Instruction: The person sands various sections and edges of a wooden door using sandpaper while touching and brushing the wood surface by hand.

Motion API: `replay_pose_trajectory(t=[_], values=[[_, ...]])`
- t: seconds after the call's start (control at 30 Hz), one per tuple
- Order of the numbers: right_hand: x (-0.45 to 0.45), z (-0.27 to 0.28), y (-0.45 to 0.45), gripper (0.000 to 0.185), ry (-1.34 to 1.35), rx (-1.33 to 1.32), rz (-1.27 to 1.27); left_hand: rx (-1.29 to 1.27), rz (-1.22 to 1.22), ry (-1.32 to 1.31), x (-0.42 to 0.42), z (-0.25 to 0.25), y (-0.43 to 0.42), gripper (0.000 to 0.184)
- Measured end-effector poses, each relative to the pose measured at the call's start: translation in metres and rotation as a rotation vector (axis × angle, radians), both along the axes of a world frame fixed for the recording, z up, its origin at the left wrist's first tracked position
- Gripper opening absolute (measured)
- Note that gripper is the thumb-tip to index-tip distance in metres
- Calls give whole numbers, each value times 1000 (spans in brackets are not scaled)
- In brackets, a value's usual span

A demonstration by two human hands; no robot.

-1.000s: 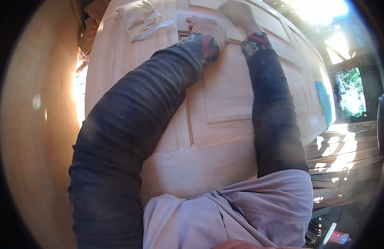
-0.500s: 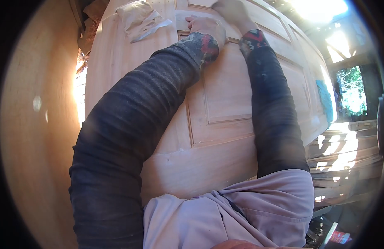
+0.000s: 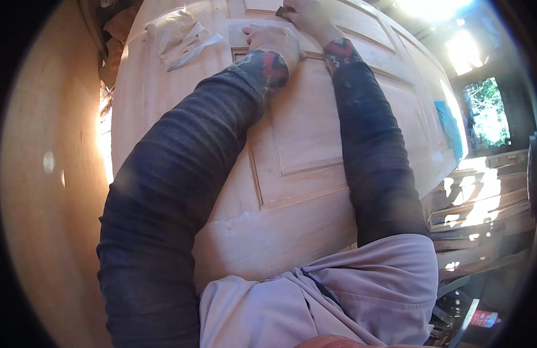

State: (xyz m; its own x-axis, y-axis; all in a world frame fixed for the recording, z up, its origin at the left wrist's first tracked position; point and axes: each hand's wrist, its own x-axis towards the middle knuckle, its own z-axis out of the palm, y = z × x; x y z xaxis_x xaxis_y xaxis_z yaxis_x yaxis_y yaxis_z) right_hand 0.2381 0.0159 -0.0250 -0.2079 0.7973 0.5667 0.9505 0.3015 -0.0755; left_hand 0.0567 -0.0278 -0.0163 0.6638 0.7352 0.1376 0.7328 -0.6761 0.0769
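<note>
A pale wooden panelled door (image 3: pixel 309 139) lies in front of me, with raised panels and grooved mouldings. Near its far side my right hand (image 3: pixel 309 16) is closed on a small, dark brown folded piece of sandpaper (image 3: pixel 281 11), which touches the wood by a moulding. Just left of and nearer than it, my left hand (image 3: pixel 274 42) rests on the door with its fingers loosely bent and apart, and I see nothing in it. Left of that hand, a crumpled cream cloth or sheet (image 3: pixel 173 35) with a whitish strip lies on the door.
At the door's right edge hangs a blue cloth (image 3: pixel 449 130). A tall wooden board (image 3: pixel 54 174) stands close on my left. Stacked timber (image 3: pixel 483 203) is at the right, below a window opening (image 3: pixel 488 113). A red-labelled item (image 3: pixel 484 318) lies low at the right.
My right hand has shifted slightly along the moulding, and the sandpaper now shows at its fingertips. The view has shifted a little; my left hand stays on the same part of the door.
</note>
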Motion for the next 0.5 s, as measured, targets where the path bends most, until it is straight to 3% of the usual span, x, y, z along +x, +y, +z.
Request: replay_pose_trajectory(t=[0.07,0.17,0.23,0.33,0.5], values=[[10,0,5,31,2,5,-58,21,-60,-16,-3,-2,4,52],[94,-14,4,21,-448,-56,-230,3,-23,17,-3,1,3,51],[104,-3,-39,20,46,-117,-382,6,-6,27,-2,4,2,52],[112,-2,-54,20,84,-110,-730,8,3,55,2,4,2,52],[93,-2,-23,21,-171,-95,-305,29,-1,80,3,4,2,53]])
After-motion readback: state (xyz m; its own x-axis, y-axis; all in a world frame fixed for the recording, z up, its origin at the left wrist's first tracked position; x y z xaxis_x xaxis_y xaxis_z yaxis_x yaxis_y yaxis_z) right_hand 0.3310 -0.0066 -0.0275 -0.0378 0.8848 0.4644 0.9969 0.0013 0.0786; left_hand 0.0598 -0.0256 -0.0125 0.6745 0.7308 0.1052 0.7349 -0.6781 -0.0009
